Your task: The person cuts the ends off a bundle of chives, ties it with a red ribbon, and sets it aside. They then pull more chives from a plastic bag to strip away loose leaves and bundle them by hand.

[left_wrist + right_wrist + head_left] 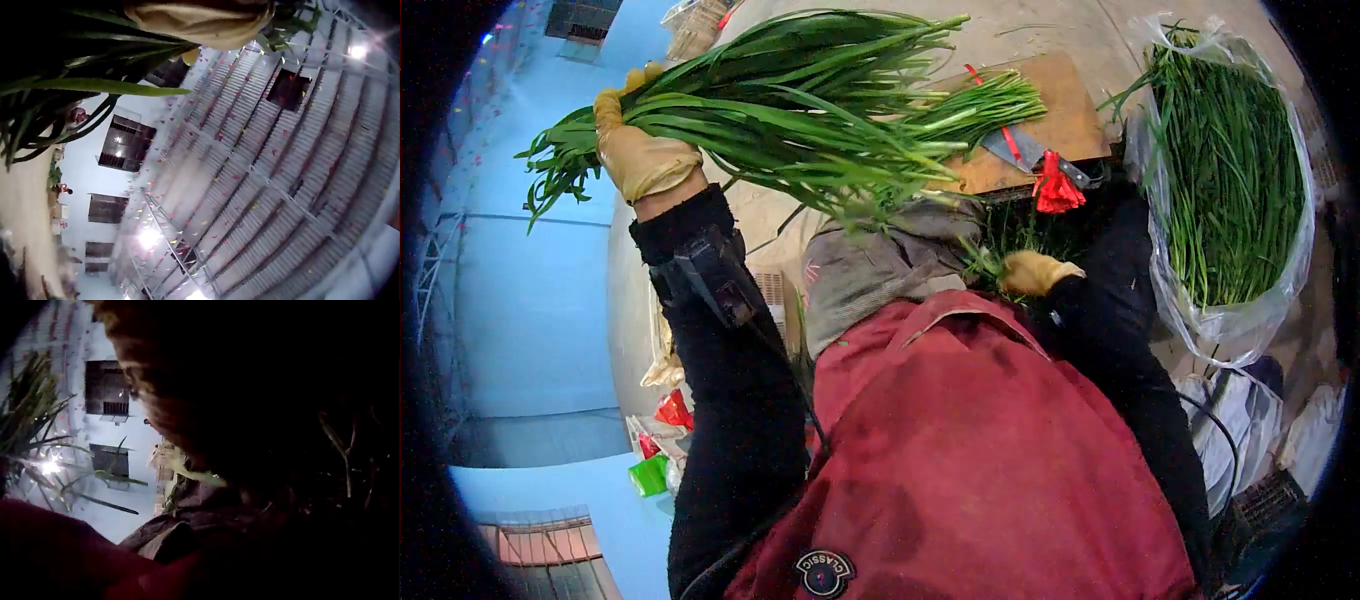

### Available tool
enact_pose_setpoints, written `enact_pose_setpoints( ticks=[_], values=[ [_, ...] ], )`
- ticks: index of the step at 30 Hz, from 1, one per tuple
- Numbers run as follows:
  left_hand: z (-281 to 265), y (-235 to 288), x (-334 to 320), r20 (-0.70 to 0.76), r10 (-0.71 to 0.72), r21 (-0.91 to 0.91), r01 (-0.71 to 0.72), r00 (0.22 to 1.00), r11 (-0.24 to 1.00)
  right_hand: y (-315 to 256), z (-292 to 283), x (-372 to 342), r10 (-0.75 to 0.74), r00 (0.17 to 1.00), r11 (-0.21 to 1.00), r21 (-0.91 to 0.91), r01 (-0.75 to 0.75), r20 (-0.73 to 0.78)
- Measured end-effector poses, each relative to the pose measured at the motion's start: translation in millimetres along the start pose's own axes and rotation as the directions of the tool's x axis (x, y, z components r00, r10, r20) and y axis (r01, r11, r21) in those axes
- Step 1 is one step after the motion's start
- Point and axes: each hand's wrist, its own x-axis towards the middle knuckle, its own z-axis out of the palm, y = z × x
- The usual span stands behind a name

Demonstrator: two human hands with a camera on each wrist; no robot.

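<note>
My gloved left hand (640, 155) grips a large bunch of garlic chives (790, 110), raised at the upper left. The leaf tips hang past the wrist side, and the pale stem ends point right. In the left wrist view, the tan glove (206, 22) shows at the top beside dark leaves. Low over the lap, my gloved right hand (1040, 272) is curled, with loose chive leaves (982, 262) sticking out at its fingertips. A smaller tied bundle of chives (990, 105) lies on a wooden board (1060, 90), beside a knife (1025, 148).
Red ties (1058, 185) hang at the board's near edge. To the right stands a clear plastic bag (1250, 325) full of chives (1225, 180). A grey cloth (870, 270) covers the lap. Red and green packages (650, 475) sit at the lower left.
</note>
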Motion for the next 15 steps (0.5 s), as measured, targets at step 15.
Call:
enact_pose_setpoints(
  ticks=[15],
  values=[
    [-6.2,-6.6,-5.3,0.04,0.013,-0.034,-0.011,0.999,0.999,-73.7,-49.5,-1.3,-0.312,0.877,0.788,0.416,0.454,-0.365]
  ],
)
